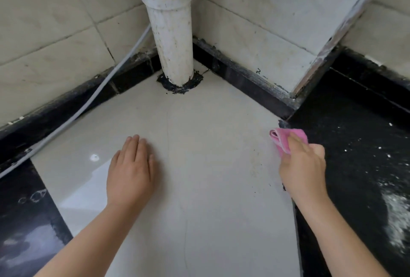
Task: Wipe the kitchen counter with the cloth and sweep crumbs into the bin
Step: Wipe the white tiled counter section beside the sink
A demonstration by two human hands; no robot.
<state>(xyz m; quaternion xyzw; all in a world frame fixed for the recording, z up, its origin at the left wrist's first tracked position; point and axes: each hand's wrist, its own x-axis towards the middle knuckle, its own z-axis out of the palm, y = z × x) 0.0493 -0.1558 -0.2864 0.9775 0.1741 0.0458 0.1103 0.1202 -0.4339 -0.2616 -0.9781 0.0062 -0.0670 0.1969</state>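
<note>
Poking past the right hand (302,165) fingers (298,143), pink cloth (282,138) (bunched), at counter (199,165) edge

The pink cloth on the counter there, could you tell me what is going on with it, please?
A person is wiping a kitchen counter. Their right hand grips a folded pink cloth at the right edge of the pale counter tile, beside the black counter surface speckled with white bits. The left hand rests flat on the tile. No bin is in view.

Counter (199,165): glossy pale tile, smooth w/ hairline crack. Cloth (286,139): pink, soft ribbed fabric. Pipe (170,32): white plastic, scuffed, grimy. Dark slab (355,154): polished, speckled stone.
</note>
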